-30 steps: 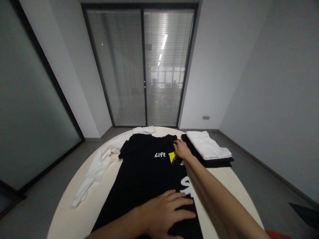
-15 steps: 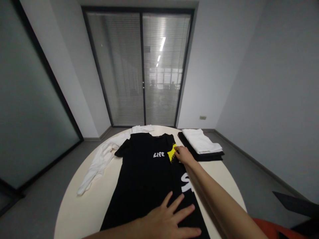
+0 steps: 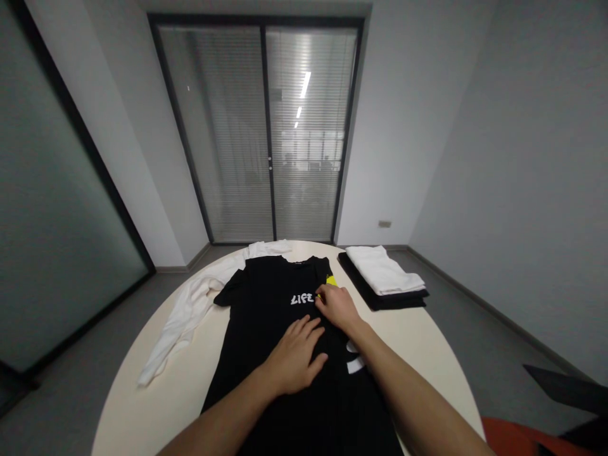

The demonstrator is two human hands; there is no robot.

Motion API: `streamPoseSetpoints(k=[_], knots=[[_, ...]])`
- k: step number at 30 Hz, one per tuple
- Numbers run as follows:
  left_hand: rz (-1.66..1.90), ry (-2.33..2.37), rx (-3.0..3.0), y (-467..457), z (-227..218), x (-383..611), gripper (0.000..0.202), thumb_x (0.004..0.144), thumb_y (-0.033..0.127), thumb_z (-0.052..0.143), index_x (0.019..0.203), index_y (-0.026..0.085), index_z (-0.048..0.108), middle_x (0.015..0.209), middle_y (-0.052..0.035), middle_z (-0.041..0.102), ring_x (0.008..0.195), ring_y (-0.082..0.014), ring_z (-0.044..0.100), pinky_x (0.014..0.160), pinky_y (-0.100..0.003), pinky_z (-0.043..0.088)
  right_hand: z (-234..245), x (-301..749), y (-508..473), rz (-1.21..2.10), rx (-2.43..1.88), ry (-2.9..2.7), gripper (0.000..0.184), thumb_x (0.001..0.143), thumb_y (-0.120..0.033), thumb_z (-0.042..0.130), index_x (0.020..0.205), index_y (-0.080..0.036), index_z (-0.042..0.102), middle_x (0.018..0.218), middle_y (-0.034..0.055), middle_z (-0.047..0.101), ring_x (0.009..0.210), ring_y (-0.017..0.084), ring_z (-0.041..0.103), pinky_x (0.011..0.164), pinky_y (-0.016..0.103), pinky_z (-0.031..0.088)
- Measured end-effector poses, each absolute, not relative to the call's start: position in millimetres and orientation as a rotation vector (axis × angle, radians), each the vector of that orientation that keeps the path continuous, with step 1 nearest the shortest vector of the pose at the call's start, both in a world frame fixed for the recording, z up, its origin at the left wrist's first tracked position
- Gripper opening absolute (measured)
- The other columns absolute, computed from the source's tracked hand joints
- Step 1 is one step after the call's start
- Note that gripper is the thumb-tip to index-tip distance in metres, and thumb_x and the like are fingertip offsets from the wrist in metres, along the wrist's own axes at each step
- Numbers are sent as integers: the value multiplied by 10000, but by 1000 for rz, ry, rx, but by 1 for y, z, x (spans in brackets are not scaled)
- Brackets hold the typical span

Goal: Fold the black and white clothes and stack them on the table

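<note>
A black T-shirt (image 3: 259,329) lies spread on the round table, its collar toward the far edge. White lettering shows on its chest, and its right side is folded inward. My right hand (image 3: 338,306) is closed on the shirt's right sleeve, where a yellow patch (image 3: 331,280) peeks out behind the knuckles. Its fingertips, partly hidden, rest beside the lettering. My left hand (image 3: 297,356) lies on the middle of the shirt with fingers stretched out, holding nothing. Part of a white print (image 3: 355,366) shows near my right forearm.
A crumpled white garment (image 3: 190,310) lies along the left of the cream table (image 3: 137,411). At the back right sits a folded stack, a white cloth (image 3: 382,271) over black cloth (image 3: 403,301). A red chair (image 3: 513,440) stands at the lower right.
My right hand has moved left and slightly nearer, drawing the sleeve inward over the shirt. My left hand has slid up toward the chest, its fingers closer together.
</note>
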State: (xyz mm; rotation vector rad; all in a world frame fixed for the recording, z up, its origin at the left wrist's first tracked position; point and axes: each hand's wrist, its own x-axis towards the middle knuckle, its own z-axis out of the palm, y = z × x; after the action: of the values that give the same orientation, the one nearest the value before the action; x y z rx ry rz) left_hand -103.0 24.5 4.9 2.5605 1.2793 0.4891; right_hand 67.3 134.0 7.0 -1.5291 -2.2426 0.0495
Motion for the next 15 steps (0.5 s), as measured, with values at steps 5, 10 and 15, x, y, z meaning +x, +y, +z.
streamPoseSetpoints(k=[5, 10, 15], knots=[[497, 1331, 2514, 25, -2, -102, 546, 963, 371, 509, 1465, 161, 460, 1564, -127, 424, 1483, -304, 312, 1220, -521, 257, 4, 73, 132, 128, -1342, -2271, 211, 968, -301, 536, 1079, -230, 700, 1031, 49, 723, 973, 192, 656, 879, 300, 435], [475, 1300, 2531, 25, 0, -103, 557, 972, 384, 510, 1502, 231, 430, 1579, -105, 403, 1483, -316, 303, 1207, -553, 257, -3, 76, 132, 261, -1371, -2196, 301, 1000, -355, 495, 1215, -228, 663, 1044, 61, 734, 996, 201, 664, 897, 309, 468], [449, 1200, 2587, 24, 3, -105, 508, 965, 366, 553, 1468, 355, 481, 1562, -63, 417, 1477, -346, 290, 1179, -595, 266, -8, 93, 140, 334, -1310, -2196, 286, 991, -224, 453, 1142, -214, 695, 1140, 70, 721, 1092, 199, 637, 980, 318, 460]])
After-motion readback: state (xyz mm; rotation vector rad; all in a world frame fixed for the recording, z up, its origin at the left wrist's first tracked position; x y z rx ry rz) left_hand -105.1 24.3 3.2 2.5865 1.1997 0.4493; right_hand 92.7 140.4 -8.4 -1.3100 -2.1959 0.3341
